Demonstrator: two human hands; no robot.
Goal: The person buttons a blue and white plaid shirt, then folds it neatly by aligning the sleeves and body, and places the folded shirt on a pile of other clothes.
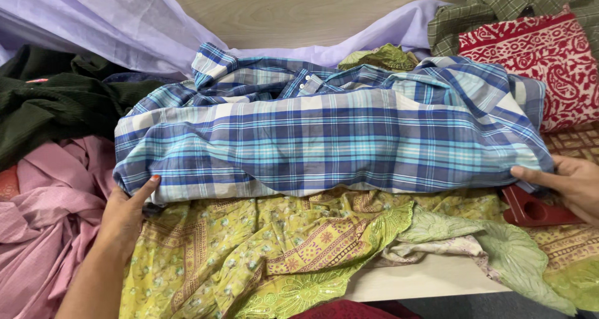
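Between both hands, the folded plaid shirt (324,138) lies long from 9 to 3 o'clock; left hand (125,213) pinches its left edge, right hand (571,185) grips the right.

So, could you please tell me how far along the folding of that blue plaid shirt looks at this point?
Partly done: the blue plaid shirt lies doubled into a long band, collar at the back. In hand: the left hand grips its lower left corner and the right hand its right end, beside a red hanger. It isn't yet a compact stack, and the yellow printed fabric and pink cloth lie loose around it.
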